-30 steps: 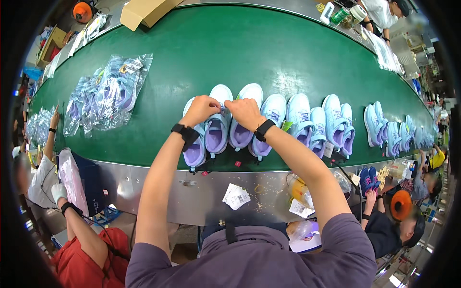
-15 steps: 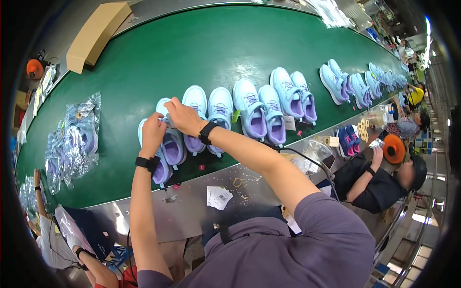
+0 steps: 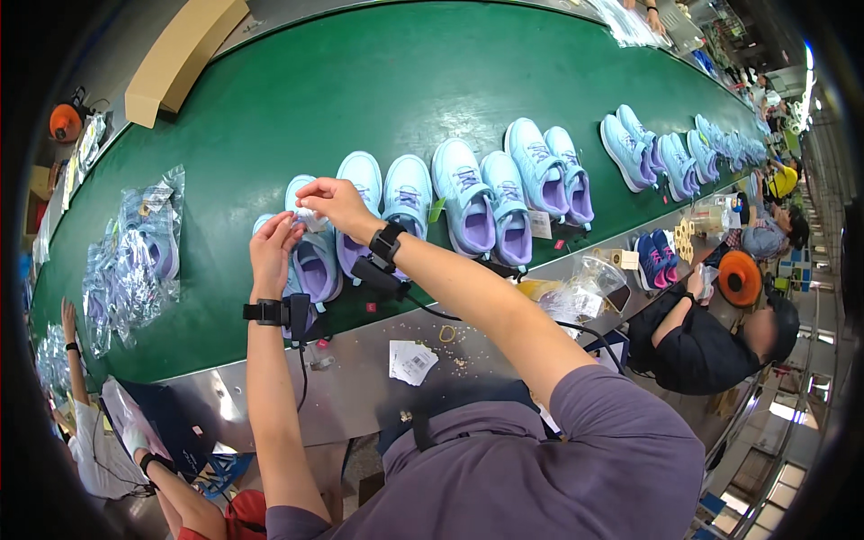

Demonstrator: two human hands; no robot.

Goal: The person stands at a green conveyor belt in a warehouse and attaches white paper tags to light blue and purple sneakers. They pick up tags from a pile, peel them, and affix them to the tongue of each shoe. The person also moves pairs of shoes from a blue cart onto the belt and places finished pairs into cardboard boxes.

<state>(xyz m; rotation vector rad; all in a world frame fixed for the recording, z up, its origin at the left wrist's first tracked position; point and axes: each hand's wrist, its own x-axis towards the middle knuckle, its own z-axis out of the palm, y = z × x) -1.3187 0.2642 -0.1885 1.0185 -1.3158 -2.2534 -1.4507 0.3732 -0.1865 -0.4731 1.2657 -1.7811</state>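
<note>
1. Both forearms rise from the lower edge of the frame toward the centre left, each with a black wrist strap.
2. Left hand (image 3: pixel 273 247): raised upright, fingers loosely curled and close together, fingertips resting against the light blue shoe (image 3: pixel 310 261) with a purple lining.
3. Right hand (image 3: pixel 335 202): reaches across from the right, wrist bent, fingers pinching a small pale item at the top of that shoe; what the item is cannot be told.
4. The shoe lies at the left end of a row of matching shoes (image 3: pixel 468 202) on the green surface (image 3: pixel 360 81), left of centre.
5. Bagged shoes (image 3: pixel 135 256) lie at the left of the frame, well apart.
6. A cardboard box (image 3: pixel 180 54) sits at upper left.
</note>
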